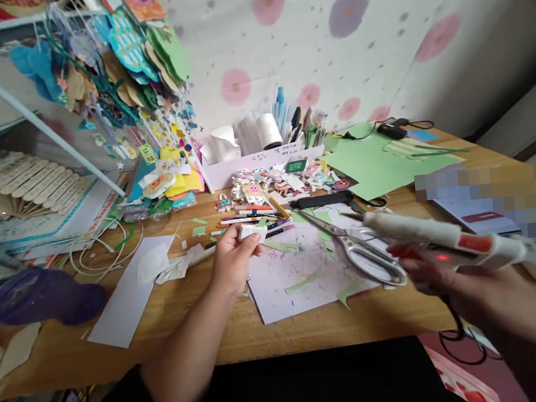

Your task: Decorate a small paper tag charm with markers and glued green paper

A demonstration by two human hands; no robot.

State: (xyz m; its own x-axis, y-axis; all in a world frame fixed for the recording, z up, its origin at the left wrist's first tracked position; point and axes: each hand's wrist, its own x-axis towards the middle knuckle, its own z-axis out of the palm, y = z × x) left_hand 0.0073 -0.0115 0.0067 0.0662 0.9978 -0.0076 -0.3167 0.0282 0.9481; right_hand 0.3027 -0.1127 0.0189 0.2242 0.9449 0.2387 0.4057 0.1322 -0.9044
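Note:
Between the thumb and fingers of my left hand (238, 257) is a small white rectangular piece (252, 232), held above the left edge of a marked white sheet (282, 297). On the right, my right hand (461, 287) is closed around a white hot glue gun (443, 244) with a small red light showing. Its nozzle points left, over the handles of the silver scissors (352, 243), which lie on the sheet. Several markers (254, 212) lie just behind my left hand. Green paper scraps (304, 281) are scattered on the sheet.
Behind the sheet lie a pile of small paper cutouts (271, 185), a black-handled cutter (327, 199) and green paper (383, 164). A phone (470, 207) is at the right. Paper charms (131, 56) hang from a rack at the left, above white cables (106, 248) and a purple item (44, 295).

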